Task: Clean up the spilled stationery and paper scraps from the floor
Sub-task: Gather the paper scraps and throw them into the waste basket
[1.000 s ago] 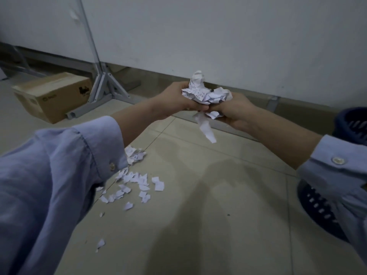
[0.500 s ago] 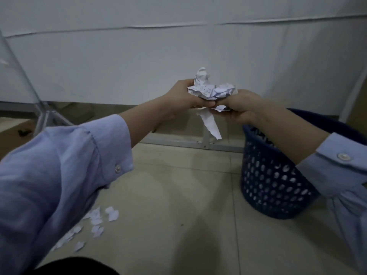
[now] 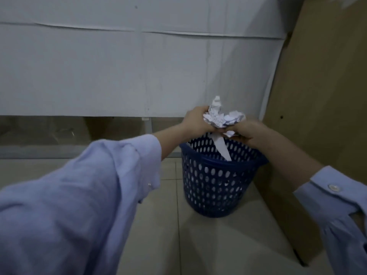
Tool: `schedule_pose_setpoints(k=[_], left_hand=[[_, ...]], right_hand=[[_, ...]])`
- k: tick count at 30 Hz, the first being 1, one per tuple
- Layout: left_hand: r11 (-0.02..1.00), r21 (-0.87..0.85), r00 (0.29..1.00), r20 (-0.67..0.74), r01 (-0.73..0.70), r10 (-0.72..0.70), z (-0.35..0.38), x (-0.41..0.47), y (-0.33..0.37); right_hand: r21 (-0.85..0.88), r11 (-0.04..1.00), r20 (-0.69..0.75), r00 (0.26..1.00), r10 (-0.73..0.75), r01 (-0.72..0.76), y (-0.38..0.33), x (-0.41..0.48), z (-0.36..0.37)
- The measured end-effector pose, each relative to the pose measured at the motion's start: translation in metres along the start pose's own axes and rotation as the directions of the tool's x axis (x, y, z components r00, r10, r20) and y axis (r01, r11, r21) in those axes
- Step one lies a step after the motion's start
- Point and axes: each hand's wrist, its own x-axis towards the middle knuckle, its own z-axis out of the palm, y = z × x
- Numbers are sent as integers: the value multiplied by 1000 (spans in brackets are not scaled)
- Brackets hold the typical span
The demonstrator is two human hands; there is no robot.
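**Paper wad being held over the blue basket**

The left hand (image 3: 195, 121) and the right hand (image 3: 249, 133) are gripping a crumpled paper wad (image 3: 222, 119) between them. The fingers of both are curling tightly round it from either side, and the backs of the hands are facing the camera. One crumpled tip is sticking up above the left hand. A long white strip (image 3: 221, 147) is hanging down from under the wad, and its lower end is reaching the near rim of the basket (image 3: 210, 185); whether it is touching the rim cannot be told.

The wad is hovering in the air right above the open mouth of this dark blue, perforated basket. The basket is standing upright on the pale tiled floor (image 3: 178, 245). Pale spots are showing through its holes, but what is lying inside cannot be made out.

A tall brown board (image 3: 317, 96) is rising just beside the basket on the right, hemming it in; whether the two are touching cannot be told. Behind the basket a white panel (image 3: 139, 76) is spanning the view, with its lower edge ending above the floor. A thin pale post (image 3: 148, 126) is running down from that edge.

The light blue left sleeve (image 3: 79, 205) is filling the lower left and hiding much of the floor there. The right sleeve (image 3: 337, 205), with its buttoned cuff, is crossing the lower right in front of the board.
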Motion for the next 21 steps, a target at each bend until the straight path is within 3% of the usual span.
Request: schedule_pose_setpoints(k=[3,6,14,21], left_hand=[[996,88,998,62,22,-28,24,-2,-15],[985,170,997,73,17,-29,37,-6,-29],[936,350,999,49,-19,2,45,-6,-40],[947,321,1000,22,7,-15,48,-3,-43]], right_hand=[[-357,929,-49,991,-126,100,24,-2,-14],[-541,821,-38,970,-242,183,42,-2,-19],[-635,724,-32,926,-375,271,61,-1,-10],[-649,714,-54,921,-387,262,63,-3,-8]])
